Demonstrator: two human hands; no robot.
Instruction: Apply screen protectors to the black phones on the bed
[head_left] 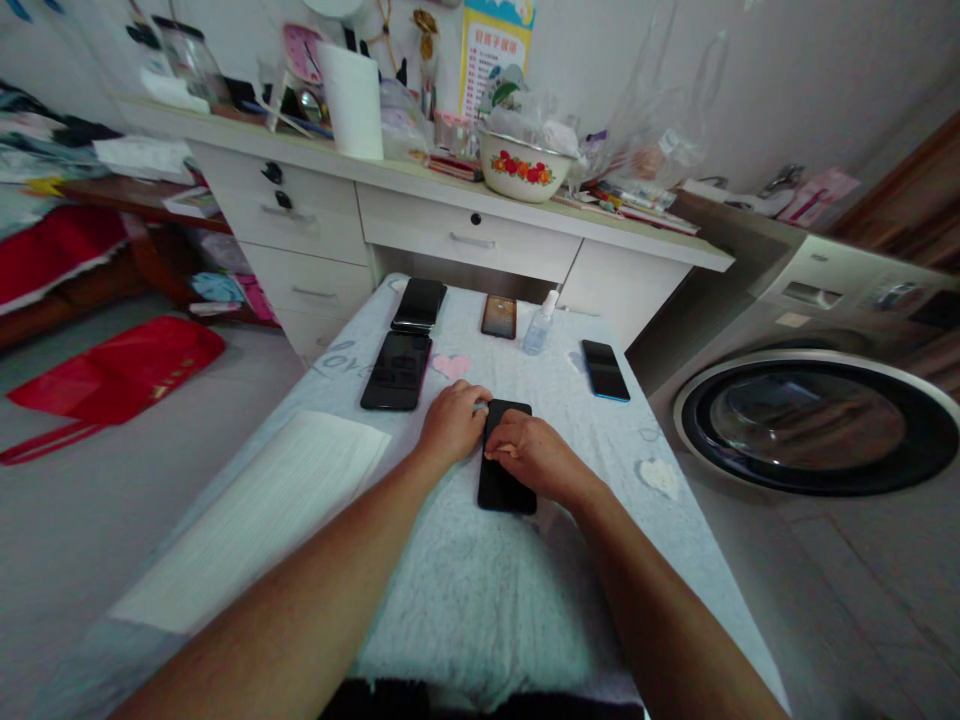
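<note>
A black smartphone lies flat, screen up, on the cloth-covered table in front of me. My left hand is closed at its upper left edge, fingertips holding that edge. Over the upper half of the screen, my right hand is bunched with its fingers pressed together against the glass. Whatever those fingers pinch is too small and hidden to name. Behind the hands stands a clear spray bottle with a white cap. Left of the hands lies another dark phone with a reddish edge.
A phone stack, a brown-backed phone and a blue-edged phone lie farther back. White paper sheets cover the table's left side. Beyond are a drawer desk with a flowered bowl, and a washing machine at right.
</note>
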